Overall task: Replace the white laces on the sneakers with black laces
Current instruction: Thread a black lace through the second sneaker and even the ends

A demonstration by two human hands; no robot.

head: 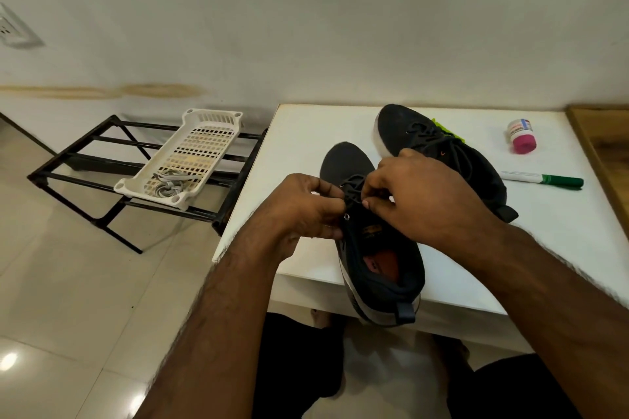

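No legible txt anywhere.

Home interior, likely a room corner: glossy tiled floor [68,282], plain white wall with socket [13,29], black metal shoe rack [102,160], small white table [299,133].

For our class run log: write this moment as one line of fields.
step: threading black lace | shoe: near sneaker on table | left hand: pinching lace | right hand: pinching lace | far sneaker: black-laced | white laces: in basket
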